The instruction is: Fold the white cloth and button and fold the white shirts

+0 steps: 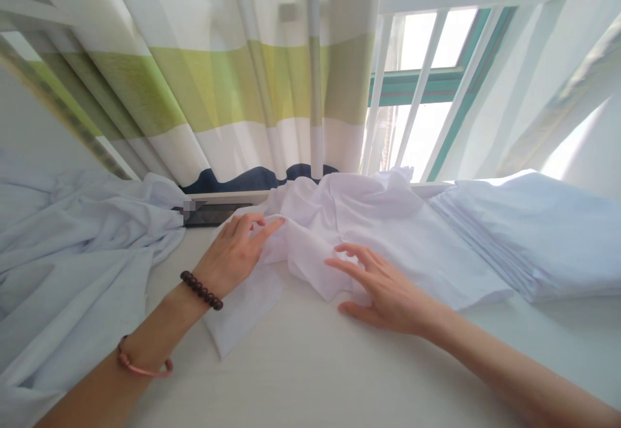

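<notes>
Much pale fabric [72, 253] lies bunched along the left of the white table [315, 376]. Just right of it, the left hand [233, 253], a bead bracelet [201, 290] at its wrist, lies palm down with fingers loosely curled and forefinger stretched onto a crumpled white cloth [378, 214], gripping nothing. That cloth sprawls across the table's middle, below the striped curtain [218, 92]. It looks thin, limp and light, likely to slide and crease; a corner or hemmed edge seems the best hold. The right hand [383, 289] is spread wide and flat on its near edge, holding nothing. Farther right sits a stack of folded white cloths [543, 247].
</notes>
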`<state>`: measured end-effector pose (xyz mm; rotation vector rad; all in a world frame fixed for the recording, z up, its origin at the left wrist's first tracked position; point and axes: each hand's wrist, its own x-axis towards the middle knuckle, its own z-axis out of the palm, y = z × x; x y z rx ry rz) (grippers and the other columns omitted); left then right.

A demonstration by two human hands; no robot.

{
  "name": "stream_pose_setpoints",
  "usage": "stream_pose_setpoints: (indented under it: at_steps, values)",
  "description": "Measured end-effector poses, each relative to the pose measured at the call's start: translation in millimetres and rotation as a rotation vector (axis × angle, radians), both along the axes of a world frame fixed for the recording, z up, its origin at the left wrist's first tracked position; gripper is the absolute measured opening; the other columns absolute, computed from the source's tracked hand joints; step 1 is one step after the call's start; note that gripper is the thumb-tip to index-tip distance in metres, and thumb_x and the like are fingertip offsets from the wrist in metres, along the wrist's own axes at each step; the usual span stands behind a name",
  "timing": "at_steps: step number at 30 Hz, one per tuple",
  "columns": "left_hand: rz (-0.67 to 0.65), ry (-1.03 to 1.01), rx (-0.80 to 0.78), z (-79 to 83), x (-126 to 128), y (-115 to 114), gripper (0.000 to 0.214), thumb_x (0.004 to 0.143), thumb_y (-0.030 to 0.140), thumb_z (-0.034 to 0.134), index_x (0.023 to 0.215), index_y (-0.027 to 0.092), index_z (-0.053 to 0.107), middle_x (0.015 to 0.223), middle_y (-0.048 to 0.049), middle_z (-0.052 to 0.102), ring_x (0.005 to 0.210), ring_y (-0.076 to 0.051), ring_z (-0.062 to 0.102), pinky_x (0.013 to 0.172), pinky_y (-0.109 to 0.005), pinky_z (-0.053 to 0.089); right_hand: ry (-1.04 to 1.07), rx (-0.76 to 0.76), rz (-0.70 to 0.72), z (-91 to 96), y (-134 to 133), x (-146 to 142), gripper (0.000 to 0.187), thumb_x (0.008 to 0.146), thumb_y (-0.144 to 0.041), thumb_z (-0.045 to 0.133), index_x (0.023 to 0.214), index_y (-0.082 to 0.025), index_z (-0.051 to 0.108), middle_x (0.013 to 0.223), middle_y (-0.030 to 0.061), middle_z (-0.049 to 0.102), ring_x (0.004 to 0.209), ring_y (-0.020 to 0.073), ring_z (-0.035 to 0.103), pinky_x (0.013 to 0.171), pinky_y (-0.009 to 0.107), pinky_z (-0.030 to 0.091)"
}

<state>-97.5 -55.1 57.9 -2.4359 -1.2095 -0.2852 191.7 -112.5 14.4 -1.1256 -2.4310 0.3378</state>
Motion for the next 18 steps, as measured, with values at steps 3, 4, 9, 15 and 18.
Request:
stream_pose_setpoints:
  at_steps: [3,4,9,15,18]
  values:
    - [-0.031,-0.049,0.024,1.7,0,0,0.043,0.091,0.002,0.032,0.129,0.017,0.044,0.111,-0.0095,0.050,0.104,-0.020,0.051,0.097,-0.036,0.045,0.011,0.008,-0.001,-8.6,-1,-9,0.022,0.090,-0.028,0.051,0.109,-0.024,0.061,0.118,0.0084,0.060,0.106,0.0233,0.053,0.090,0.038,0.042]
    - [-0.037,-0.075,0.036,3.3,-1,0,0.039,0.091,0.002,0.032,0.125,0.015,0.045,0.111,-0.0096,0.051,0.105,-0.019,0.052,0.096,-0.034,0.046,0.028,0.002,-0.019,-10.3,0,-10,0.017,0.092,-0.026,0.048,0.100,-0.022,0.063,0.108,0.0080,0.064,0.099,0.0221,0.056,0.087,0.037,0.043]
    - [-0.051,-0.120,0.132,12.8,-7,0,0.024,0.090,0.004,0.035,0.102,0.013,0.053,0.101,-0.0093,0.056,0.099,-0.020,0.057,0.087,-0.034,0.050,0.283,-0.182,-0.217,-9.0,6,-7,0.020,0.093,-0.033,0.043,0.084,-0.021,0.056,0.079,0.0033,0.063,0.073,0.0178,0.057,0.068,0.030,0.044]
    - [-0.258,0.032,-0.216,5.2,6,-11,0.022,0.088,0.009,0.044,0.095,0.019,0.062,0.101,-0.0056,0.063,0.093,-0.018,0.061,0.085,-0.032,0.050,0.558,-0.309,-0.414,-10.8,16,2,0.022,0.090,-0.043,0.045,0.083,-0.022,0.048,0.069,-0.0015,0.055,0.062,0.0144,0.049,0.056,0.026,0.038]
    - [-0.169,0.021,-0.305,-3.0,13,-15,0.039,0.088,0.010,0.047,0.126,0.018,0.050,0.126,-0.0093,0.058,0.113,-0.022,0.056,0.097,-0.037,0.046,0.467,-0.213,-0.352,-10.7,16,6,0.013,0.091,-0.035,0.044,0.085,-0.023,0.046,0.071,-0.0018,0.055,0.060,0.0137,0.047,0.058,0.026,0.039]
